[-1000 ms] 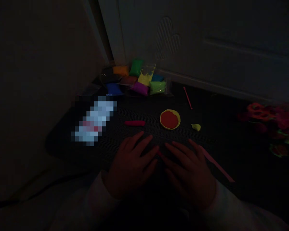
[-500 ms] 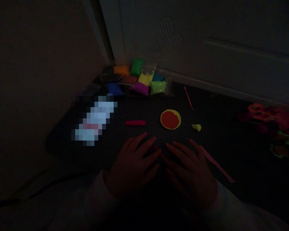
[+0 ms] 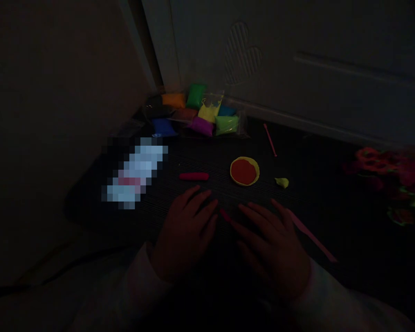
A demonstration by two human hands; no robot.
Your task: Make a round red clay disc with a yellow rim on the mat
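The scene is very dark. My left hand (image 3: 186, 230) lies flat with its fingers stretched out on a dark ribbed mat (image 3: 200, 157). My right hand (image 3: 273, 240) lies flat beside it, fingers spread, over a thin red clay roll (image 3: 225, 216) whose end shows between the two hands. Beyond the hands sit a short red clay stick (image 3: 194, 176), a round disc (image 3: 244, 171) red in the middle with a yellow rim, and a small yellow-green clay lump (image 3: 282, 182). A pink flat tool (image 3: 311, 236) lies just right of my right hand.
Several small bags of coloured clay (image 3: 197, 113) are piled at the back against a pale door (image 3: 297, 55). A thin pink stick (image 3: 269, 140) lies behind the disc. Bright pink and green plastic pieces (image 3: 390, 180) sit at the far right. A pixelated pale object (image 3: 134, 173) lies left.
My left hand has drawn slightly left and away from the right one, so more of the red roll's end shows between them. My right hand has barely moved.
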